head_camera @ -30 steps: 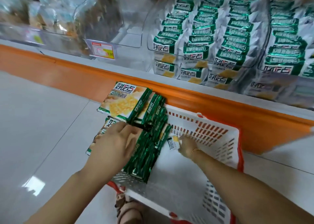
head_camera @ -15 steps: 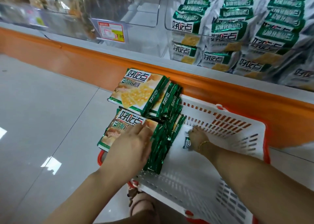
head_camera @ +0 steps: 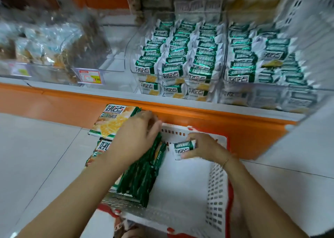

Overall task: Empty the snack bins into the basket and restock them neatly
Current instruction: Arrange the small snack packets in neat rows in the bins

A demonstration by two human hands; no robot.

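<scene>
A white plastic basket with red trim sits on the floor below the shelf. Along its left side stand several large green-and-yellow cracker packs on edge. My left hand lies over the top of these packs, fingers bent at the far stack. My right hand pinches one small green-and-white snack packet just above the basket's floor. On the shelf, clear bins are filled with rows of the same small packets.
An orange shelf ledge runs just behind the basket. A clear bin with a price tag sits left of the filled ones. Bins of other bagged snacks stand further left. Grey tiled floor spreads to the left.
My right hand lifted a small packet off the basket floor and now holds it upright. My left hand moved forward from the near stack to the far stack. The view tilted up toward the shelf.
</scene>
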